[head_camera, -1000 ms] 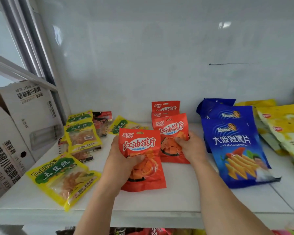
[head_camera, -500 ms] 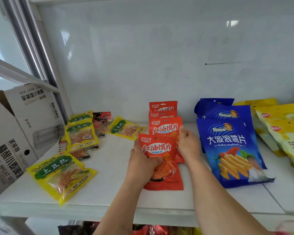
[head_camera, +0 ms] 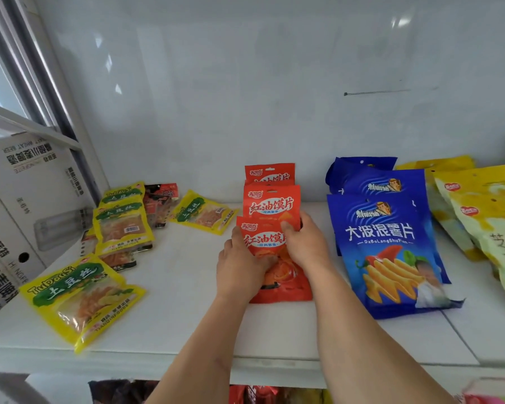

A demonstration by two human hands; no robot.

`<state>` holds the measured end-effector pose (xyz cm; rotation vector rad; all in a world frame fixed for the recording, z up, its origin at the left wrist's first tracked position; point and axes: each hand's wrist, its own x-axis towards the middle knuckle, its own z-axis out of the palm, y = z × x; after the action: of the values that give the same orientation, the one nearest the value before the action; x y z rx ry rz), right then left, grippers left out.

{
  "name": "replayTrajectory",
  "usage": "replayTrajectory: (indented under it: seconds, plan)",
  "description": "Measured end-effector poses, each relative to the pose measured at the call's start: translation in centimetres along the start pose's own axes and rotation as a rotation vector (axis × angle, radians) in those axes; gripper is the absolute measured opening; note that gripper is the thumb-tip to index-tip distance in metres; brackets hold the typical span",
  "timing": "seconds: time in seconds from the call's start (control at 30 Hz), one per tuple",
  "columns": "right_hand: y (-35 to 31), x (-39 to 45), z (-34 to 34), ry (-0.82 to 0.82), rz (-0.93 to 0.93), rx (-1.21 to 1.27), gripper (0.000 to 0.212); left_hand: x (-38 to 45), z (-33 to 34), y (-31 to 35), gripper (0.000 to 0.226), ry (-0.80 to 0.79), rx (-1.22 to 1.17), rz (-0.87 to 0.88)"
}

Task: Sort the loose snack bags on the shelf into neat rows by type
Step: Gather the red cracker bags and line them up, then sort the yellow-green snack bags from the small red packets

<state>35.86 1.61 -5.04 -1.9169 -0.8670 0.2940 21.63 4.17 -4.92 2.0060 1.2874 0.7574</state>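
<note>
Pressing flat on the front red bag (head_camera: 277, 266), the left hand (head_camera: 241, 269) and right hand (head_camera: 305, 243) flank it, its long axis running toward the red row (head_camera: 270, 199) just behind.

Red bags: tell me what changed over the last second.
The left hand slid the front red bag right and back onto the red row; the right hand moved onto it. Both hold it. The yellow-green bags and blue bags stayed put.

Left hand (head_camera: 239, 272) and right hand (head_camera: 305, 243), fingers curled
</note>
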Motion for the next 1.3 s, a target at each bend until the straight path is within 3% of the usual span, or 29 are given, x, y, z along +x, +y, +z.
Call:
replayTrajectory:
  seconds: [0.4,0.67,0.87,1.0,1.3]
  plan:
    - [0.0,0.6,0.5,0.038,0.04,-0.1,0.046,0.4,-0.2,0.5,0.089,0.005,0.031,0.004]
    - [-1.1,-0.8,0.2,0.045,0.002,-0.155,0.048,-0.9,-1.7,0.5,0.063,0.009,-0.006,0.028]
    - [-3.1,-2.8,0.2,0.108,-0.148,-0.327,0.045,-1.1,-4.0,-0.3,0.07,0.034,0.104,0.051]
    - [-5.4,-4.1,1.6,0.109,-0.263,-0.369,0.041,-1.3,-6.6,-1.6,0.058,0.052,0.236,0.123]
    - [-9.8,-6.1,8.1,-0.036,-0.394,-0.424,0.033,-0.5,-15.3,-6.4,0.05,0.145,0.408,0.17]
